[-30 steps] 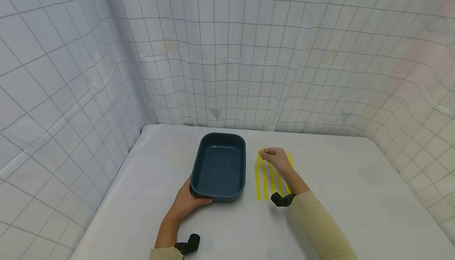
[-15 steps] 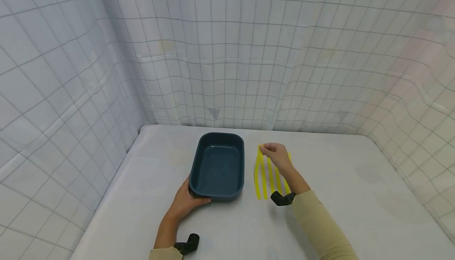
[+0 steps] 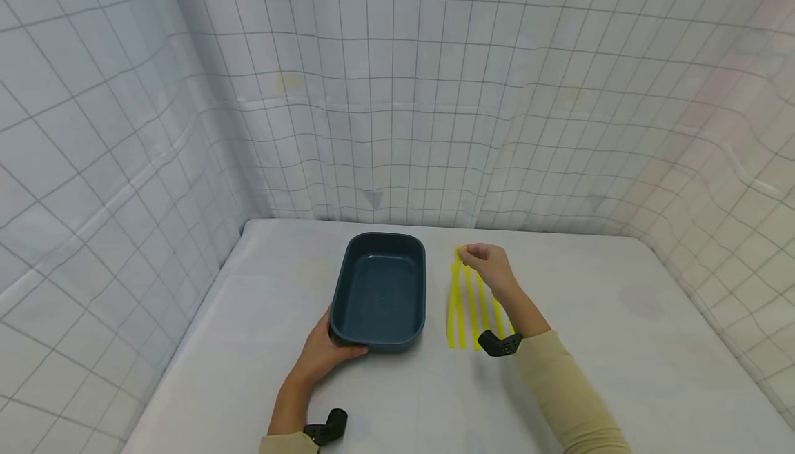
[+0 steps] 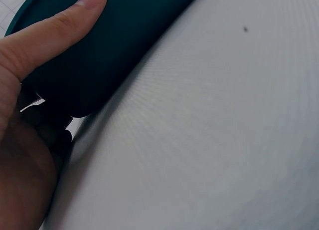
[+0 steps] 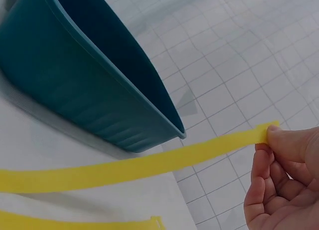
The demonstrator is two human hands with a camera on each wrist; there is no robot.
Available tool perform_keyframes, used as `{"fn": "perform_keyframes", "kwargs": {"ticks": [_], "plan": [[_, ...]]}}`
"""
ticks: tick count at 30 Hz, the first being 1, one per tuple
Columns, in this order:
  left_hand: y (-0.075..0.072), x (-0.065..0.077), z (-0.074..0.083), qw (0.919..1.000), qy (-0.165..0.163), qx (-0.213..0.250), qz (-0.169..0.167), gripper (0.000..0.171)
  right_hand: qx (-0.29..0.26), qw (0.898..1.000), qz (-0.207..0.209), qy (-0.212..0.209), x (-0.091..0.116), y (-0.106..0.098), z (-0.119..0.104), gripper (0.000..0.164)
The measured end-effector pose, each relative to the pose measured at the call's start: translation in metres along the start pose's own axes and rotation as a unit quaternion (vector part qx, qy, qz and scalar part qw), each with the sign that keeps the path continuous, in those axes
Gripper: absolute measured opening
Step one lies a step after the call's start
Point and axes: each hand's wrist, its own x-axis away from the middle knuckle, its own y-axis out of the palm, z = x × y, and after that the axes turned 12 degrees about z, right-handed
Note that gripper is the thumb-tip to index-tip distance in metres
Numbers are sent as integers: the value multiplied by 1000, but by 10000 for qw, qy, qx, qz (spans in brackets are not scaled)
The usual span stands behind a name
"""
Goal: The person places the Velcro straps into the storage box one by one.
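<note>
A dark teal rectangular bin (image 3: pixel 380 295) stands on the white table. My left hand (image 3: pixel 324 352) grips its near left corner; in the left wrist view the thumb (image 4: pixel 60 33) lies along the outer wall and the fingers bend round the corner, partly hidden. Right of the bin, my right hand (image 3: pixel 495 269) pinches the far end of a yellow strip (image 5: pixel 129 171) between thumb and fingertips. That end is raised, and the strip slopes down toward the table. Several other yellow strips (image 3: pixel 484 306) lie side by side beneath my right hand, partly covered by it.
White tabletop (image 3: pixel 621 357) extends around the bin and strips. A white gridded curtain (image 3: pixel 397 95) hangs behind the table and along both sides. Each wrist carries a small black camera, one showing on the right wrist (image 3: pixel 499 343).
My right hand has lifted the strip's far end and moved slightly away from me, then a little right. The left hand and the bin hold still.
</note>
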Motion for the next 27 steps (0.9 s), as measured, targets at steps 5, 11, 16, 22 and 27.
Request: {"fn": "perform_keyframes", "kwargs": {"ticks": [5, 11, 16, 22, 27], "plan": [[0, -1, -1, 10000, -92, -25, -22, 111, 117, 9999, -67, 49, 2, -3, -5, 28], [0, 0, 0, 9999, -116, -50, -39, 111, -40, 9999, -23, -165, 3, -5, -15, 27], [-1, -2, -2, 9999, -109, -61, -29, 112, 64, 9999, -32, -155, 2, -4, -19, 28], [-2, -5, -2, 9999, -58, -70, -67, 111, -7, 9998, -6, -191, -2, -7, -29, 31], [-6, -4, 16, 9998, -129, 48, -110, 108, -204, 9983, 113, -537, -9, -12, -56, 32]]}}
